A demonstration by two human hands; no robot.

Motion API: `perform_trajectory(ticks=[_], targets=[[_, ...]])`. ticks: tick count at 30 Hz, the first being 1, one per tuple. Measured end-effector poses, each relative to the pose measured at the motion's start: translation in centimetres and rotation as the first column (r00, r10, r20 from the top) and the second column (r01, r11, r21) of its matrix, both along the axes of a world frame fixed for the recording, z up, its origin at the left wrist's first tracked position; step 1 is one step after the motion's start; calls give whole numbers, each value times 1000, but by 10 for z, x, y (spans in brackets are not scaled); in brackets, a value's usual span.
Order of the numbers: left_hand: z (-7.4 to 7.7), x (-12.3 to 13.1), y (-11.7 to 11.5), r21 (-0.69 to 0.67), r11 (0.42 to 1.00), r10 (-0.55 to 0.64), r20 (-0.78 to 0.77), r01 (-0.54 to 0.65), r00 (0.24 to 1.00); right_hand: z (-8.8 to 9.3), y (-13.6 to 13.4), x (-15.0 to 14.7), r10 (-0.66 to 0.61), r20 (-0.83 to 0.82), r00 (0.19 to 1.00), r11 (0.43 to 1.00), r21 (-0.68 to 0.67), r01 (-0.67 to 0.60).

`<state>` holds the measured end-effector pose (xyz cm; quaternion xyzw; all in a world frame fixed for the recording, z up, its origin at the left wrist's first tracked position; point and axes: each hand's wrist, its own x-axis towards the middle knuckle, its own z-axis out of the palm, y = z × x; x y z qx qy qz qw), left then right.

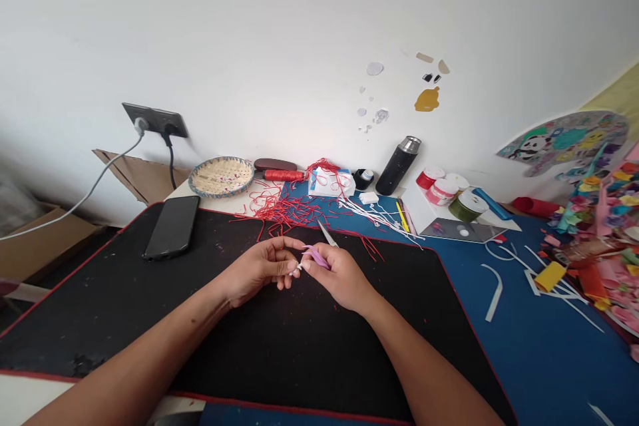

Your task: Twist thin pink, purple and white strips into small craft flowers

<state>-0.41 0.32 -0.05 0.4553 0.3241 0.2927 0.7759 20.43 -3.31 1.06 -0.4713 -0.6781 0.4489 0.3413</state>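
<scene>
Forearms angled inward, left hand pinching white piece, right hand gripping purple-handled scissors

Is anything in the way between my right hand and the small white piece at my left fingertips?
Nothing visible. The thumb of your right hand is right beside the small white piece pinched in your left hand; I can't tell whether they touch. The purple-handled scissors point toward the wall.
</scene>
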Motion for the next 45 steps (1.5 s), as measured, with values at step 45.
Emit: perform_trajectory(ticks=[45], targets=[[2, 4, -1, -149, 986, 86, 70, -75, 994, -11, 6, 2, -124, -85, 989, 992, -17, 123]])
